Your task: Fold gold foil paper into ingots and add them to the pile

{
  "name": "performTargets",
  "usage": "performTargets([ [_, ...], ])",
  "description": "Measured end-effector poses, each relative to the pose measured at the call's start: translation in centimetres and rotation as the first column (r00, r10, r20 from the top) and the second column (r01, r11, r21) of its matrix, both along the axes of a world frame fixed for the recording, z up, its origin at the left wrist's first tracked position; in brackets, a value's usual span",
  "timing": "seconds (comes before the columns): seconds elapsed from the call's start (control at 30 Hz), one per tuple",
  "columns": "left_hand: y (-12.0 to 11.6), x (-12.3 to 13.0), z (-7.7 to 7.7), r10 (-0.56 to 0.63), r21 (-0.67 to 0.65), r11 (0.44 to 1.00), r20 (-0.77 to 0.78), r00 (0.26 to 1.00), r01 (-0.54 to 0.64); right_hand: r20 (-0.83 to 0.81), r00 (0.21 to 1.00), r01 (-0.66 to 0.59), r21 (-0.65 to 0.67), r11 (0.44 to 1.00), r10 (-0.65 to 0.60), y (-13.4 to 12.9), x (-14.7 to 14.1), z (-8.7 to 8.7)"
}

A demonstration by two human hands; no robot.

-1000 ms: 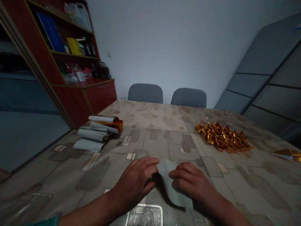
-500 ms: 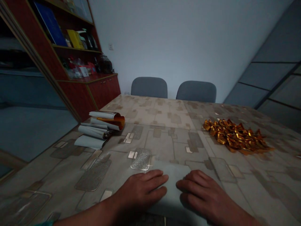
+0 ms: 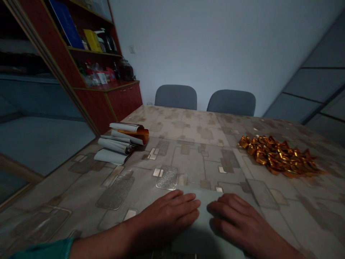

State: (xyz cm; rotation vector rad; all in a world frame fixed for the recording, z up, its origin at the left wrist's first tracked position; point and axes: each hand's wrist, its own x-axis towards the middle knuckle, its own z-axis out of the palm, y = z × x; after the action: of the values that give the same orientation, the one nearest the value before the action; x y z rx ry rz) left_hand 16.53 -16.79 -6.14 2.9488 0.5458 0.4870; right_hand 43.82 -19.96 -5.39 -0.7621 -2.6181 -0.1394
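A pale sheet of paper (image 3: pixel 201 230) lies on the table in front of me, partly covered by both hands. My left hand (image 3: pixel 174 210) rests flat on its left side, fingers stretched toward the middle. On the right side of the sheet, my right hand (image 3: pixel 235 217) lies with its fingers slightly bent and nothing visible in them. A narrow gap of paper shows between the fingertips. At the far right sits a cluster of folded gold foil pieces (image 3: pixel 280 156). To the left is a loose stack of curled sheets (image 3: pixel 121 142), grey-white outside and gold inside.
The table (image 3: pixel 185 151) has a patterned cover. Two grey chairs (image 3: pixel 176 96) stand at its far edge against the wall. A red-brown cabinet (image 3: pixel 125 99) with shelves of household items is at the back left.
The view has turned slightly left, so everything sits further right. My left hand now lies flatter, its fingers straighter on the paper. The right hand stays in nearly the same place.
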Motion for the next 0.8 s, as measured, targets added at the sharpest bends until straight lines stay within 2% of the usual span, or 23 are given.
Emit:
performTargets([
  [0.13, -0.1, -0.2, -0.2, 0.026, 0.018, 1.0, -0.046, 0.999, -0.025, 0.02, 0.994, 0.107, -0.008, 0.994, -0.107, 0.5, 0.8, 0.4],
  [0.27, -0.5, -0.3, -0.5, 0.068, 0.064, 0.996, -0.049, 0.997, -0.065, 0.045, 0.993, 0.112, -0.078, 0.991, -0.109, 0.5, 1.5, 0.5],
  [0.47, -0.9, -0.2, -1.3, 0.11, 0.026, 0.994, 0.009, 0.994, -0.11, 0.131, 0.978, 0.189, -0.212, 0.959, -0.163, 0.0, 1.1, 0.6],
  [0.53, -0.8, -0.2, -1.2, 0.1, 0.061, 0.993, -0.004, 0.995, -0.099, 0.123, 0.974, 0.215, -0.213, 0.953, -0.192, 0.0, 1.1, 0.5],
  [0.67, -0.7, -0.2, -0.6, 0.069, 0.109, 0.992, -0.016, 0.997, -0.067, 0.11, 0.981, 0.178, -0.21, 0.961, -0.158, 0.1, 1.2, 0.2],
  [0.8, -0.6, -0.2, -0.5, 0.084, 0.066, 0.994, -0.012, 0.996, -0.083, 0.158, 0.969, 0.233, -0.312, 0.921, -0.192, 0.2, 1.0, 0.2],
])
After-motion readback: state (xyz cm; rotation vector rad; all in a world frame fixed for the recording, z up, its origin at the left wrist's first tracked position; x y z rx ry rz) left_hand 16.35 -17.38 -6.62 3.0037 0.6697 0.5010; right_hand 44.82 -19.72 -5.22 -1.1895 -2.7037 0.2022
